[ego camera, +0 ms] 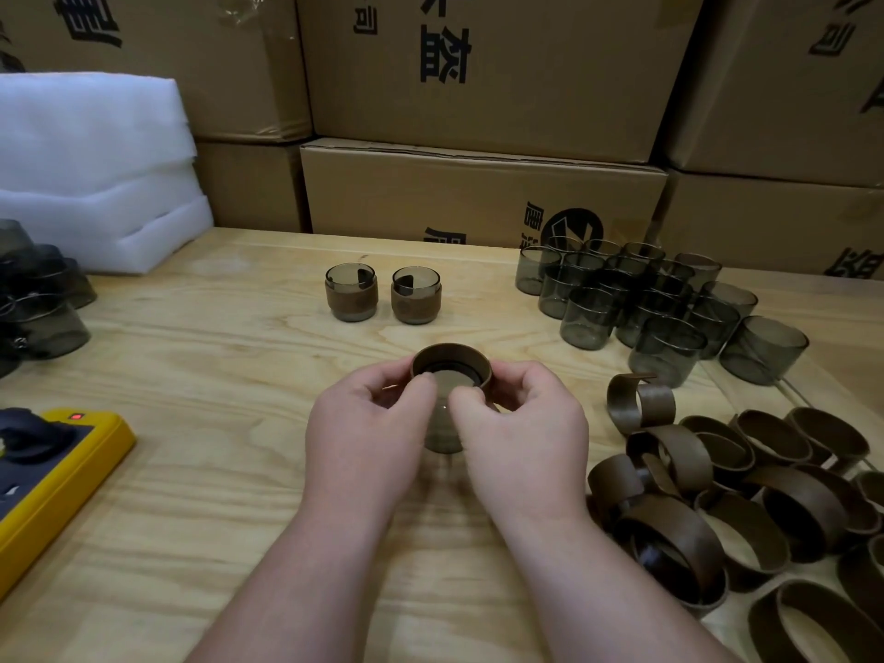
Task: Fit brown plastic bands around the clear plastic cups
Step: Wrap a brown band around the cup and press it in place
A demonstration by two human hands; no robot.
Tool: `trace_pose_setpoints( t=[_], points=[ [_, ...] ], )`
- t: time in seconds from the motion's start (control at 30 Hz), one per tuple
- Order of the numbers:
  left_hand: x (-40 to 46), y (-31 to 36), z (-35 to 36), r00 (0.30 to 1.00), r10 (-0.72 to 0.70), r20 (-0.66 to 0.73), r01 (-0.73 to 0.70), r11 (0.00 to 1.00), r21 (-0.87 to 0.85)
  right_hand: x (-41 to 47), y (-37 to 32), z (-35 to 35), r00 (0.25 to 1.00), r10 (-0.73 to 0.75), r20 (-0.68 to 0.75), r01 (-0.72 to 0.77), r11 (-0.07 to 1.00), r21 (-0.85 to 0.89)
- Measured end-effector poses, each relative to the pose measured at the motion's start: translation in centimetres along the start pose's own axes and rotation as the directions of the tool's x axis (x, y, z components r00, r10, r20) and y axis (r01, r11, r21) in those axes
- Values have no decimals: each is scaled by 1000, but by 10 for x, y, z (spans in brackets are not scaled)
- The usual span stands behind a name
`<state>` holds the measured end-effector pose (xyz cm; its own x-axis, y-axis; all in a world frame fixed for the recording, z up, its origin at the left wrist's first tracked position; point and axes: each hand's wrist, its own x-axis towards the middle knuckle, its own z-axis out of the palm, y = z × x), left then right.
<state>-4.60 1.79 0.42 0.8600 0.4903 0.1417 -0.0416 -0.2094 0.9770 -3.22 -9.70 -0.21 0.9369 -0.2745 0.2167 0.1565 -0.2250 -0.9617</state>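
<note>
Above the middle of the wooden table (215, 495), my left hand (368, 433) and my right hand (521, 433) hold one smoky clear cup (442, 433) between them, tilted away from me. A brown band (452, 363) sits around its far end, and the fingers of both hands curl onto the band's rim. Two cups with bands on them (351, 292) (416, 295) stand upright behind. A cluster of several bare cups (646, 299) stands at the right rear. A heap of loose brown bands (746, 495) lies at the right front.
More dark cups (33, 299) lie at the left edge beside white foam sheets (91, 165). A yellow device (52, 471) with a red light sits at the front left. Stacked cardboard boxes (478, 189) wall off the back of the table.
</note>
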Motion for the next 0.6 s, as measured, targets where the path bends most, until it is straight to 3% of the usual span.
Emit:
trace_pose_setpoints(
  t=[0.3,0.6],
  points=[
    [-4,-3,2,997,71,33,-74,993,94,5,3,-4,998,43,43,-45,998,44],
    [-1,-6,3,997,53,53,-62,982,179,6,4,-3,993,75,94,-70,996,-50]
  ],
)
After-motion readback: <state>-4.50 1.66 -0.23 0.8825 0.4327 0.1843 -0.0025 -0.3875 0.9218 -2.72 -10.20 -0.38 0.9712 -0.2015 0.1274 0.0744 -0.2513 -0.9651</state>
